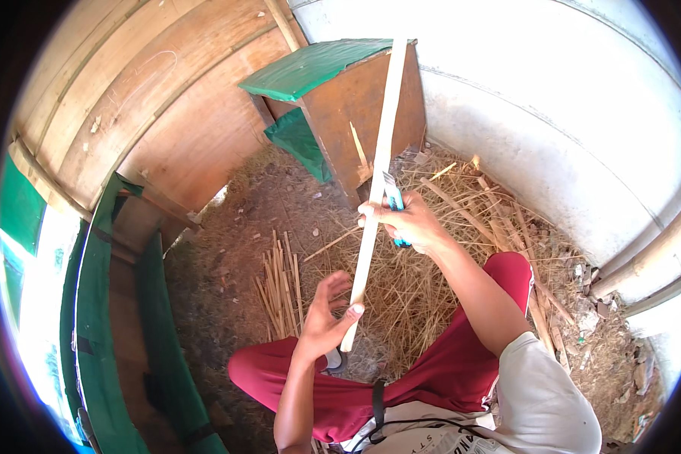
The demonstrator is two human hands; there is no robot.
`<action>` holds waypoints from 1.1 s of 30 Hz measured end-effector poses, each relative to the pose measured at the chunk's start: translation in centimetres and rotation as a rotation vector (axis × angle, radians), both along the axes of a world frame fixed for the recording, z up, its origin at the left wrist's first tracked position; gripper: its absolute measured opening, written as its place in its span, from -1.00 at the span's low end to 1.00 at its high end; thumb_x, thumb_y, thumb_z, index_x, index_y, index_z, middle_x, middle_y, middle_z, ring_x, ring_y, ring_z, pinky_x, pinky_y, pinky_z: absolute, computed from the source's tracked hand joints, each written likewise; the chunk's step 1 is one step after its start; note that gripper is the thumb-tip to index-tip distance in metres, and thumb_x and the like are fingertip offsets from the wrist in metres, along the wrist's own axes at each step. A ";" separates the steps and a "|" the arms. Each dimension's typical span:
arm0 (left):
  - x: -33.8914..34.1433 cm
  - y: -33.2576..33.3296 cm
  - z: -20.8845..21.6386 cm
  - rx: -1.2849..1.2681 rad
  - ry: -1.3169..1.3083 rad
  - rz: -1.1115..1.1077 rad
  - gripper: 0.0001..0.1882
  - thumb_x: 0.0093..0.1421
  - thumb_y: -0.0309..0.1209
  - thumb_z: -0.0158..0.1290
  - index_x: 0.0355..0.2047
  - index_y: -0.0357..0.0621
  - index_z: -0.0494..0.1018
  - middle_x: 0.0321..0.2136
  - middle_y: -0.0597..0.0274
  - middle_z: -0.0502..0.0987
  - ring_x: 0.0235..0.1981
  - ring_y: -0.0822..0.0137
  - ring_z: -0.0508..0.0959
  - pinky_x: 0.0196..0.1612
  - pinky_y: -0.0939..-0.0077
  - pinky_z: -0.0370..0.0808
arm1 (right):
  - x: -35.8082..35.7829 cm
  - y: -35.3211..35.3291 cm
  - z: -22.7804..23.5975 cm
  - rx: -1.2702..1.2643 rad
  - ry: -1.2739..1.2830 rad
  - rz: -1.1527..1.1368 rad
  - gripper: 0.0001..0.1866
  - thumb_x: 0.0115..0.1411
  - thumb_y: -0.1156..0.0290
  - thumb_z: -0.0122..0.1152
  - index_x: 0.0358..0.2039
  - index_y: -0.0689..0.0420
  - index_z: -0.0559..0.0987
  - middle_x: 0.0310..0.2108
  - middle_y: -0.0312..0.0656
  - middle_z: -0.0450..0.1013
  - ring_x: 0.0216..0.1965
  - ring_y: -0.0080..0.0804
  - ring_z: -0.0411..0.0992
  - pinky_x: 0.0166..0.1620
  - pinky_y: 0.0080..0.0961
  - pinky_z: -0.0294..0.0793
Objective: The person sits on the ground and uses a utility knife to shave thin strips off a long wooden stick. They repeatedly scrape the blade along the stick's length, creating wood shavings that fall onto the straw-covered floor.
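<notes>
A long pale strip of split bamboo or wood (386, 125) stands tilted in front of me, its lower end near my lap. My right hand (408, 221) is closed around a blue-handled cutter knife (394, 198), whose metal blade lies against the strip. Its fingers also pinch the strip there. Lower down, my left hand (327, 321) has its fingers spread, with the thumb resting against the strip near the bottom end. Beyond my left hand, a bundle of thin split sticks (281, 284) lies on the ground.
Fine shavings (401, 295) pile up between my legs, with longer strips (499, 219) to the right. A brown wooden box with a green cover (318, 72) stands ahead. Green-covered boards (113, 325) line the left; a pale wall (552, 113) curves along the right.
</notes>
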State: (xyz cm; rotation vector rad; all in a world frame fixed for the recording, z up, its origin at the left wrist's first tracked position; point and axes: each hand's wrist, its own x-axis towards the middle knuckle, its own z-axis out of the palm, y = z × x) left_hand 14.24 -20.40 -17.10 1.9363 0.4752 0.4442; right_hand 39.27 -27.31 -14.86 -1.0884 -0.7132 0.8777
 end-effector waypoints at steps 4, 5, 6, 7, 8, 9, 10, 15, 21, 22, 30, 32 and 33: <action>3.0 1.3 -0.4 -0.600 -0.039 -0.198 -0.53 0.24 -0.17 0.19 0.00 -0.20 0.35 -0.16 0.16 0.54 -0.16 0.30 0.57 -0.11 0.38 0.55 | 0.1 0.4 -0.6 0.059 0.060 0.101 -0.70 0.20 0.32 0.34 -0.18 0.29 0.63 -0.38 -0.08 0.62 -0.69 -0.76 0.24 -0.66 -0.75 0.17; 3.5 1.1 -1.0 -0.648 -0.015 -0.233 -0.59 0.24 -0.17 0.19 -0.07 -0.17 0.36 -0.25 0.20 0.53 -0.23 0.33 0.55 -0.16 0.39 0.54 | 0.1 0.5 -0.8 0.069 0.073 0.121 -0.71 0.21 0.33 0.33 -0.17 0.29 0.63 -0.36 -0.05 0.62 -0.70 -0.76 0.24 -0.65 -0.76 0.18; 3.9 1.2 -1.9 -0.697 0.007 -0.271 -0.64 0.25 -0.18 0.18 -0.15 -0.15 0.36 -0.33 0.25 0.51 -0.30 0.36 0.54 -0.21 0.41 0.52 | 0.1 0.6 -1.0 0.079 0.073 0.136 -0.70 0.21 0.32 0.32 -0.15 0.29 0.62 -0.36 -0.06 0.62 -0.69 -0.76 0.24 -0.65 -0.76 0.19; 4.3 1.1 -2.5 -0.745 0.030 -0.308 -0.68 0.25 -0.18 0.18 -0.22 -0.12 0.37 -0.42 0.29 0.50 -0.38 0.39 0.52 -0.26 0.43 0.51 | 0.1 0.7 -1.3 0.090 0.073 0.151 -0.69 0.22 0.32 0.31 -0.13 0.29 0.62 -0.36 -0.07 0.62 -0.68 -0.76 0.25 -0.64 -0.76 0.19; 4.8 -0.4 -1.3 -0.850 -0.001 -0.299 -0.74 0.28 -0.21 0.15 -0.37 -0.05 0.34 -0.56 0.40 0.36 -0.51 0.50 0.37 -0.43 0.53 0.41 | 0.3 0.8 -1.4 0.100 0.076 0.163 -0.68 0.23 0.32 0.31 -0.11 0.29 0.61 -0.36 -0.08 0.61 -0.68 -0.76 0.25 -0.64 -0.76 0.20; 4.6 -1.0 -0.8 -1.023 0.050 -0.221 -0.75 0.32 -0.21 0.11 -0.39 -0.04 0.34 -0.58 0.43 0.31 -0.58 0.55 0.28 -0.59 0.60 0.27 | 0.2 0.8 -1.3 0.074 0.053 0.181 -0.68 0.24 0.31 0.30 -0.10 0.28 0.61 -0.36 -0.09 0.62 -0.67 -0.77 0.26 -0.63 -0.77 0.20; 4.5 -1.4 -0.5 -0.991 0.084 -0.165 -0.73 0.32 -0.21 0.11 -0.41 -0.05 0.33 -0.62 0.46 0.27 -0.62 0.57 0.24 -0.63 0.63 0.21 | 0.2 0.8 -1.0 0.049 0.029 0.199 -0.67 0.25 0.30 0.29 -0.08 0.28 0.60 -0.36 -0.11 0.62 -0.66 -0.77 0.26 -0.63 -0.78 0.21; 3.6 -2.5 0.4 -0.522 0.202 0.174 -0.62 0.33 -0.19 0.10 -0.54 -0.07 0.25 -0.72 0.51 0.20 -0.69 0.61 0.14 -0.68 0.62 0.09 | 1.4 1.4 -3.2 -0.033 -0.438 0.093 -0.55 0.21 0.14 0.34 -0.07 0.27 0.61 -0.34 -0.24 0.63 -0.58 -0.62 0.39 -0.52 -0.60 0.37; -0.6 -0.9 -3.5 0.019 0.297 0.338 -0.55 0.28 -0.15 0.15 -0.56 -0.25 0.34 -0.74 0.32 0.26 -0.66 0.44 0.23 -0.57 0.37 0.25 | -0.7 0.8 -3.9 -0.314 -1.078 -0.354 -0.78 0.18 0.34 0.31 -0.40 0.28 0.62 -0.51 0.00 0.54 -0.54 -0.26 0.54 -0.38 -0.30 0.55; -1.0 -0.7 -3.6 0.060 0.369 0.341 -0.55 0.27 -0.14 0.15 -0.52 -0.30 0.37 -0.74 0.19 0.29 -0.65 0.35 0.28 -0.52 0.28 0.30 | -1.1 0.8 -4.5 -0.345 -1.159 -0.353 -0.80 0.18 0.38 0.29 -0.40 0.28 0.62 -0.51 0.01 0.54 -0.55 -0.24 0.53 -0.38 -0.29 0.56; -4.2 -2.3 -6.3 0.166 0.400 0.410 -0.52 0.17 -0.13 0.25 -0.57 -0.29 0.34 -0.76 0.20 0.27 -0.70 0.35 0.27 -0.59 0.31 0.27 | -4.2 0.6 -6.2 -0.541 -1.111 -0.057 -0.72 0.03 0.21 0.34 -0.56 0.20 0.65 -0.66 0.02 0.51 -0.61 -0.06 0.53 -0.48 -0.21 0.54; -4.4 -2.9 -6.4 0.167 0.387 0.401 -0.51 0.13 -0.15 0.28 -0.60 -0.27 0.31 -0.76 0.24 0.26 -0.70 0.39 0.26 -0.61 0.35 0.25 | -5.4 0.5 -7.2 -0.519 -1.140 -0.034 -0.72 0.04 0.22 0.31 -0.57 0.22 0.65 -0.67 0.01 0.50 -0.64 -0.07 0.52 -0.49 -0.21 0.54; -4.5 -3.1 -6.6 0.136 0.377 0.392 -0.51 0.12 -0.16 0.30 -0.61 -0.25 0.29 -0.76 0.26 0.25 -0.70 0.41 0.25 -0.62 0.37 0.24 | -6.0 0.5 -7.6 -0.509 -1.155 -0.021 -0.71 0.05 0.23 0.30 -0.58 0.22 0.64 -0.68 0.01 0.50 -0.65 -0.08 0.52 -0.50 -0.21 0.54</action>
